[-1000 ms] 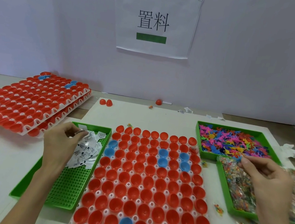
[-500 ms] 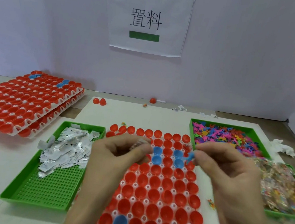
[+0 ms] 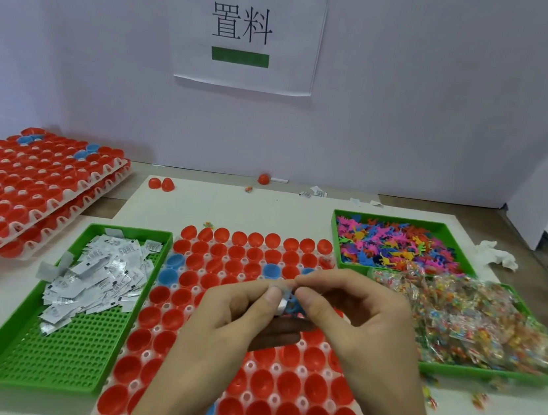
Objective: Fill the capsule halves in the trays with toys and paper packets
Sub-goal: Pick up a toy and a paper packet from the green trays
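Grip: the left hand (image 3: pixel 235 313) and right hand (image 3: pixel 358 321) meet fingertip to fingertip. The left pinches a small silvery paper packet (image 3: pixel 280 306), and the right pinches a blue toy (image 3: pixel 294 304) pressed against it.
Where the held pieces are: in the air between the two thumbs, not yet in any cup.
Under the grip: a white capsule tray (image 3: pixel 275 367) with rows of red capsule halves (image 3: pixel 282 411), open side up. A few blue halves (image 3: pixel 167 275) sit left of the grip and just beyond it. What lies inside the cups directly under the hands is hidden.
Left of the grip: a green tray (image 3: pixel 57 356) with a perforated floor. A heap of loose packets (image 3: pixel 102 269) fills its far half, and the near half shows bare green.
Beyond the grip, to the right: a second green tray (image 3: pixel 385 218) holds a jumble of small plastic toys (image 3: pixel 396 243) in pink, blue, yellow and orange.
Right of the grip: a third green tray (image 3: pixel 487 373) is piled with clear bags (image 3: pixel 476 321) of multicoloured bits, blurred. A few bags lie on the table outside its near rim.
Far left of the grip: two stacked trays (image 3: pixel 27 184) of red halves, with some blue ones at the far end.
Beyond the grip: two loose red halves (image 3: pixel 161 184) on the table, and a paper sign (image 3: pixel 249 28) on the wall.
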`<state>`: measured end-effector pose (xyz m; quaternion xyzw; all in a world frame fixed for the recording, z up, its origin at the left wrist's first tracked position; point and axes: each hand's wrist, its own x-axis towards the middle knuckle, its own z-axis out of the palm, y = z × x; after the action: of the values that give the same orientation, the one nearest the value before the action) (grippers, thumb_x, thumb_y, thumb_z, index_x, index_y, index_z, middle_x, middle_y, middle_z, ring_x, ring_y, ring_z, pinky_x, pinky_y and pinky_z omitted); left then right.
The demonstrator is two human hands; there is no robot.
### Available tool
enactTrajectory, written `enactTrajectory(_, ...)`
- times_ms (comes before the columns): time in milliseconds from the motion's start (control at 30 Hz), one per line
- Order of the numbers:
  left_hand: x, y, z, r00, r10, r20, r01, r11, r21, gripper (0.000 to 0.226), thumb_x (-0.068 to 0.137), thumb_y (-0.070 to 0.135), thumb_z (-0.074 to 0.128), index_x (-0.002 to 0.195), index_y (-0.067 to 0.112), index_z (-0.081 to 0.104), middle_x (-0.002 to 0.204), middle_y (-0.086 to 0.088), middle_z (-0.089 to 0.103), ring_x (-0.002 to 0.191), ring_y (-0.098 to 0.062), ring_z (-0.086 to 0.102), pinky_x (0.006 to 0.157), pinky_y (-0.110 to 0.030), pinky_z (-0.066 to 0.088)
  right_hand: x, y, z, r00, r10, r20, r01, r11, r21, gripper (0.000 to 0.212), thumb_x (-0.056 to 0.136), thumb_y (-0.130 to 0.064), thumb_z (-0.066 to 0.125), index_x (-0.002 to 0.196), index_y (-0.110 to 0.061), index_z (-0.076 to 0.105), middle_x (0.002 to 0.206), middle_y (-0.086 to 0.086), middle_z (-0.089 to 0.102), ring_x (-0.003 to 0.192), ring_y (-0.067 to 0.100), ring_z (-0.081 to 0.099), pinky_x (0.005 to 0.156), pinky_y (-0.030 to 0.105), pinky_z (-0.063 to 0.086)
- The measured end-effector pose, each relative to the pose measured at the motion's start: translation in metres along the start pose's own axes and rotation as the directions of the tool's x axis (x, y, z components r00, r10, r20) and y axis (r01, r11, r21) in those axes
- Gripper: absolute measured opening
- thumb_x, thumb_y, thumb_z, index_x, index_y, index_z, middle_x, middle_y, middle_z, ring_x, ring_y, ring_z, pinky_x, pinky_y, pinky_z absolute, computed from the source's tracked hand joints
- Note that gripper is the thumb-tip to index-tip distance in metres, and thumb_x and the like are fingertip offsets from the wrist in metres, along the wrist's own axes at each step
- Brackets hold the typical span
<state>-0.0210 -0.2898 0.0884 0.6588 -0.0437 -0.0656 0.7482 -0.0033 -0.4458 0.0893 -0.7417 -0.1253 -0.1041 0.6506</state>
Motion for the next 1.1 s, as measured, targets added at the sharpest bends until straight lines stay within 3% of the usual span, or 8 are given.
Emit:
enactTrajectory(333,0.004,-0.012,0.004,0.991,-0.109,0.079,0.117,0.987,-0.107,0.039,0.091,0.047,0.049,0.109,0.027,0.078,0.115,-0.006,0.076,0.105,-0.028,0.073,0.092,-0.037,0.059,-0.003,0.002,-0.003,1.000,0.004,0.019,-0.003,0.999,-0.032,0.016,0.078,-0.011,0.081,0.079,-0.027,0.080,0.076,-0.012,0.073,0.073,0.008,0.064,0.066,0.014,0.048)
enactTrajectory(467,0.002,-0.012,0.008,0.987,-0.075,0.144,0.081,0.996,-0.036,0.035,0.098,0.040,0.050,0.112,0.023,0.076,0.116,-0.004,0.075,0.109,-0.024,0.072,0.094,-0.031,0.057,-0.003,0.005,-0.002,1.000,-0.006,0.021,0.007,0.997,-0.079,0.015,0.078,-0.018,0.082,0.078,-0.032,0.079,0.081,-0.017,0.065,0.076,0.001,0.060,0.068,0.011,0.045)
enactTrajectory(567,0.000,-0.015,0.007,0.985,-0.061,0.163,0.062,0.998,-0.004,0.031,0.101,0.029,0.050,0.123,0.021,0.070,0.115,-0.006,0.075,0.109,-0.024,0.072,0.093,-0.029,0.057,-0.001,0.010,-0.010,0.998,0.024,0.059,-0.018,0.995,-0.100,0.009,0.078,-0.037,0.078,0.087,-0.039,0.078,0.088,-0.013,0.065,0.076,0.006,0.060,0.069,0.015,0.049)
enactTrajectory(667,-0.001,-0.019,0.000,0.987,-0.075,0.139,0.081,0.996,-0.039,0.036,0.095,0.033,0.052,0.126,0.022,0.066,0.114,-0.005,0.076,0.106,-0.025,0.073,0.088,-0.026,0.058,0.006,0.030,-0.041,0.989,0.063,-0.134,-0.088,0.978,-0.188,0.010,0.085,-0.035,0.072,0.093,-0.039,0.076,0.091,-0.014,0.073,0.082,0.009,0.067,0.073,0.022,0.055)
enactTrajectory(800,-0.005,-0.024,-0.009,0.989,-0.063,0.133,0.071,0.996,-0.053,0.032,0.087,0.035,0.055,0.111,0.029,0.076,0.112,-0.007,0.076,0.103,-0.027,0.074,0.085,-0.027,0.058,0.011,0.063,-0.107,0.898,0.114,-0.425,-0.329,0.816,-0.476,0.025,0.084,-0.018,0.077,0.081,-0.042,0.071,0.085,-0.018,0.074,0.080,0.008,0.067,0.073,0.028,0.055)
enactTrajectory(867,-0.006,-0.027,-0.011,0.989,-0.070,0.126,0.079,0.995,-0.061,0.029,0.090,0.029,0.054,0.107,0.028,0.077,0.107,-0.011,0.077,0.099,-0.029,0.074,0.083,-0.029,0.059,0.014,0.079,-0.129,0.844,0.274,-0.461,-0.516,0.649,-0.559,0.018,0.081,-0.027,0.081,0.090,-0.039,0.070,0.100,-0.011,0.072,0.090,0.016,0.065,0.086,0.042,0.054)
enactTrajectory(933,-0.006,-0.028,-0.011,0.989,-0.069,0.133,0.084,0.990,-0.114,0.024,0.099,0.024,0.056,0.105,0.019,0.078,0.092,-0.015,0.075,0.087,-0.031,0.074,0.078,-0.031,0.059,0.020,0.091,-0.139,0.808,0.387,-0.444,-0.588,0.502,-0.634,0.026,0.079,-0.033,0.083,0.103,-0.033,0.072,0.105,-0.006,0.069,0.102,0.022,0.063,0.098,0.052,0.047)
enactTrajectory(1100,-0.005,-0.028,-0.009,0.988,-0.089,0.130,0.116,0.969,-0.219,0.027,0.083,0.023,0.055,0.088,0.010,0.077,0.067,-0.011,0.058,0.060,-0.025,0.060,0.061,-0.028,0.053,0.030,0.101,-0.133,0.809,0.317,-0.495,-0.586,0.501,-0.636,0.009,0.085,-0.034,0.078,0.077,-0.036,0.073,0.085,-0.013,0.070,0.091,0.017,0.059,0.092,0.037,0.036)
